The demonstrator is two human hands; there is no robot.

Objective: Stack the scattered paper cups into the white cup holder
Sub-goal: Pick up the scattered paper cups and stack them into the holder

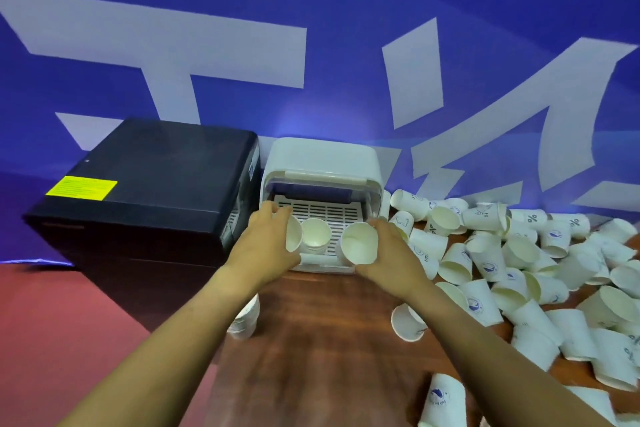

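The white cup holder (pixel 322 163) stands at the back of the wooden table with its front open and a slatted tray inside. A short stack of cups (pixel 314 234) stands on that tray. My left hand (pixel 266 239) grips a white paper cup (pixel 293 234) at the holder's left opening, mouth turned toward me. My right hand (pixel 391 246) holds another paper cup (pixel 358 242) at the holder's front right, mouth also facing me. Several loose cups (pixel 519 263) lie scattered over the table's right side.
A black box (pixel 145 184) with a yellow label stands left of the holder. A small stack of cups (pixel 244 319) stands under my left forearm, and single cups (pixel 407 322) lie near my right forearm. A blue wall with white characters rises behind; red floor shows at left.
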